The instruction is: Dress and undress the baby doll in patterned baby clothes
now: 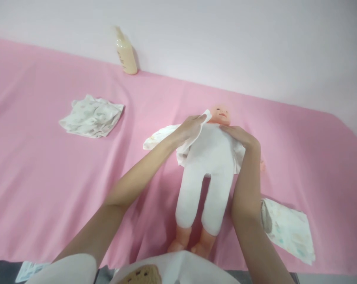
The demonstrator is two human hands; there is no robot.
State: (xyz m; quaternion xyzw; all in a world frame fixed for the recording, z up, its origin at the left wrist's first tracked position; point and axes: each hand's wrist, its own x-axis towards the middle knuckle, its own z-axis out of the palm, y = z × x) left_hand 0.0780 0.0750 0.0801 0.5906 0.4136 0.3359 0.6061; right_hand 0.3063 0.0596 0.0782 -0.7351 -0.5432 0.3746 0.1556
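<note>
A baby doll (221, 115) lies on its back, its feet toward me, in white clothing (209, 156). At the left of its neck, my left hand (191, 128) is closed on the edge of a white baby shirt (191, 145) and holds it up. A pale sleeve (157, 136) extends leftward from under that hand. My right hand (240, 136) rests flat at the doll's upper chest beside the neck, fingers stretched out. More of the shirt shows beneath my right wrist, and the doll's own hand peeks out beyond it.
A pink sheet (48, 177) covers the table. To the left lies a crumpled patterned cloth (92, 116). A cream pump bottle (126, 55) stands at the back by the white wall. Right of my right forearm is a folded patterned cloth (290, 228).
</note>
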